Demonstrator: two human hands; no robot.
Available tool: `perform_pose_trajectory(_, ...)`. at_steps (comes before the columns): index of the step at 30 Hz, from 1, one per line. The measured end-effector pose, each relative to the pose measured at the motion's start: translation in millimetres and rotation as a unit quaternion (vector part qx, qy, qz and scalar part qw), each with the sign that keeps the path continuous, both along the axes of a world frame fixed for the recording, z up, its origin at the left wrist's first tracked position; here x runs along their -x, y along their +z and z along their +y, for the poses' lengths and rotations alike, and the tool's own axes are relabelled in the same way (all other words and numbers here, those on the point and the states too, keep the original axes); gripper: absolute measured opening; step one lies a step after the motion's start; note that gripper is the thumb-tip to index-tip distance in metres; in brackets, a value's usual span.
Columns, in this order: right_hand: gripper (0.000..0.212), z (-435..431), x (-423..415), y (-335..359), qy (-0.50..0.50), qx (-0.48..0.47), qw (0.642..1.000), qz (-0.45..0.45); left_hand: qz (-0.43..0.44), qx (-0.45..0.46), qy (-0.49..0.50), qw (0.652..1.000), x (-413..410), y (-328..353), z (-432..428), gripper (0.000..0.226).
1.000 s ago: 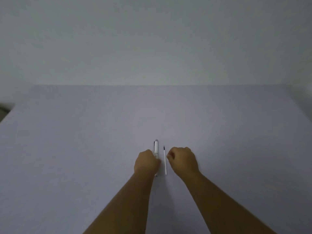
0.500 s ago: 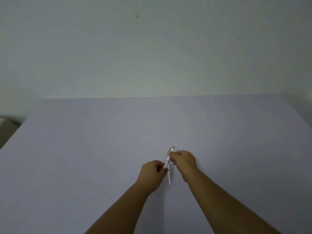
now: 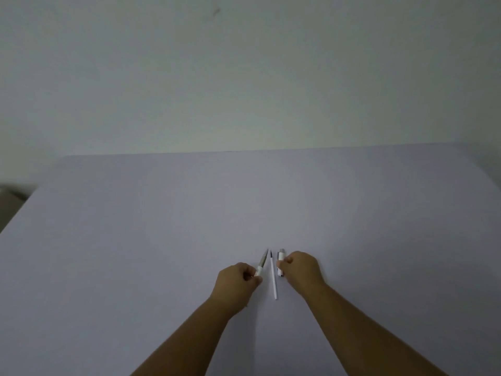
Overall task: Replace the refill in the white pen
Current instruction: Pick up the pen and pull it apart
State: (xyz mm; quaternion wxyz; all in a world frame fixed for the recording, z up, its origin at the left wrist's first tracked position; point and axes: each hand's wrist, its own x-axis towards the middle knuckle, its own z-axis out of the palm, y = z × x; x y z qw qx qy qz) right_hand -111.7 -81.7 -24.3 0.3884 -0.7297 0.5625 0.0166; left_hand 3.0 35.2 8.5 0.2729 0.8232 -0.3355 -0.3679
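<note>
The white pen is in two pieces. My left hand (image 3: 237,284) grips the pen body (image 3: 261,264), whose grey tip points away from me. My right hand (image 3: 301,270) holds the white pen cap (image 3: 281,260), which has a grey end, just above or on the table. Between the two hands a thin white refill (image 3: 273,278) with a dark tip lies flat on the table, pointing away from me and touching neither hand.
A pale lilac table (image 3: 162,240) fills the lower view, with a plain wall behind it. The table's left edge (image 3: 16,215) slants near a dark gap at the far left.
The hands held the whole pen together over the refill half a second ago. Now they have drawn apart, the cap in the right, the body in the left.
</note>
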Motion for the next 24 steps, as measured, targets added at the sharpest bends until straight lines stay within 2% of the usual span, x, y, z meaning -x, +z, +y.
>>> perform_pose_trajectory(11,0.026,0.1,4.4,-6.1,-0.070,-0.009,0.997,-0.016,-0.014,-0.014,0.003,1.000,-1.3,-3.2,2.9,0.010)
perform_pose_trajectory(13,0.035,1.8,5.6,4.0,-0.093,-0.003,0.993,-0.069,-0.035,-0.009,-0.008,0.999,-1.7,0.6,2.8,0.006)
perform_pose_trajectory(15,0.041,7.4,5.2,19.3,-0.104,-0.044,0.981,-0.156,-0.075,0.004,-0.031,0.997,-1.5,5.5,2.4,0.008)
perform_pose_trajectory(17,0.039,17.9,2.9,34.8,-0.084,-0.110,0.964,-0.226,-0.105,0.024,-0.052,0.993,1.1,11.5,2.8,0.008)
perform_pose_trajectory(20,0.028,26.8,2.5,49.8,-0.067,-0.138,0.950,-0.274,-0.135,0.043,-0.079,0.987,6.0,21.1,5.5,0.009)
perform_pose_trajectory(22,0.023,27.0,5.2,58.1,-0.071,-0.152,0.937,-0.306,-0.103,0.052,-0.085,0.990,4.9,29.0,9.2,0.010)
perform_pose_trajectory(24,0.015,28.1,9.4,64.1,-0.076,-0.184,0.917,-0.345,0.005,0.065,-0.076,0.995,-1.4,39.0,13.8,0.011)
